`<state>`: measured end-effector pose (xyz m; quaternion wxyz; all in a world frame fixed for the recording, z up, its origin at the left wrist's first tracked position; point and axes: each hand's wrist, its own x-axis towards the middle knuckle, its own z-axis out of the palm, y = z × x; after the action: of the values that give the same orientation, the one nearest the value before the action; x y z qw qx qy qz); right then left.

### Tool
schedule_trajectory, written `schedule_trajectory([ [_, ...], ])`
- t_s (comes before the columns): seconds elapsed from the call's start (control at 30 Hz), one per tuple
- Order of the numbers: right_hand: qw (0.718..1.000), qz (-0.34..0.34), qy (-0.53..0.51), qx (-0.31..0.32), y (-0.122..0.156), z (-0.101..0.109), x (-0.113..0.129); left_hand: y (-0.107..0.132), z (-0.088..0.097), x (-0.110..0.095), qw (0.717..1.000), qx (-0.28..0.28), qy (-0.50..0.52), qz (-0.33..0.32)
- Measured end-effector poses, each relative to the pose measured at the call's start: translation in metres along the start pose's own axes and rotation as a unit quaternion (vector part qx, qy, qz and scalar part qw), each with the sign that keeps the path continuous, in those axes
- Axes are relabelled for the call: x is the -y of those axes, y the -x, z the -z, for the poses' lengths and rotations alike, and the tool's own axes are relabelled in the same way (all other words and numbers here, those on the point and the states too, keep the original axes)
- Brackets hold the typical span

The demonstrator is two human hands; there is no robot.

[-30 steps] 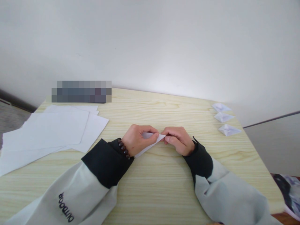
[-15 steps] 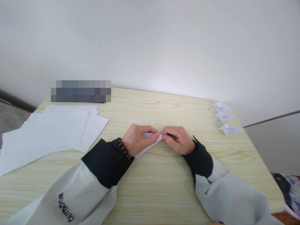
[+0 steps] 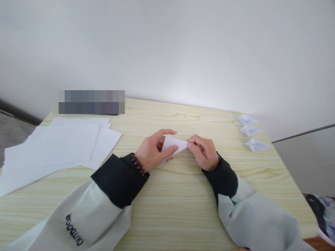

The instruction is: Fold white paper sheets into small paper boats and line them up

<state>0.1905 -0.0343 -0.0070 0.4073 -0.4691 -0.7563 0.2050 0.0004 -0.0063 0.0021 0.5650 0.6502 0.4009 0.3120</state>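
A small folded piece of white paper (image 3: pixel 172 143), tapering to a point on the right, is held between my hands above the table. My left hand (image 3: pixel 154 150) grips its wide end, thumb on top and some fingers underneath, with the index finger stretched out past the upper edge. A dark bead bracelet circles that wrist. At the narrow tip, my right hand (image 3: pixel 204 150) pinches the paper between thumb and index finger. The part of the paper under the left hand is hidden.
Loose white paper sheets (image 3: pixel 57 144) overlap on the left of the wooden table (image 3: pixel 172 216). Behind them lies a blurred-out dark object (image 3: pixel 91 103). Three folded paper boats (image 3: pixel 256 144) stand in a column near the right edge. A white wall (image 3: pixel 167 52) borders the back.
The folded paper has shifted right and turned, showing more of its face. My right hand has moved slightly right with its tip, and my left index finger has lifted off.
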Motion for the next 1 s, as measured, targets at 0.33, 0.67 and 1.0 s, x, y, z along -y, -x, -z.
schedule_trajectory([
  [0.33,0.997,0.025,0.066,-0.037,-0.003,0.001,-0.002,-0.005,0.0,0.013,0.999,-0.035,-0.003,-0.021],
  [0.67,0.998,0.017,0.0,-0.065,0.002,-0.003,-0.006,-0.006,0.001,0.014,0.993,-0.085,0.061,-0.05],
  [1.0,0.997,0.053,-0.03,-0.041,0.002,-0.002,-0.003,-0.004,0.0,0.012,0.992,-0.091,0.04,-0.074],
])
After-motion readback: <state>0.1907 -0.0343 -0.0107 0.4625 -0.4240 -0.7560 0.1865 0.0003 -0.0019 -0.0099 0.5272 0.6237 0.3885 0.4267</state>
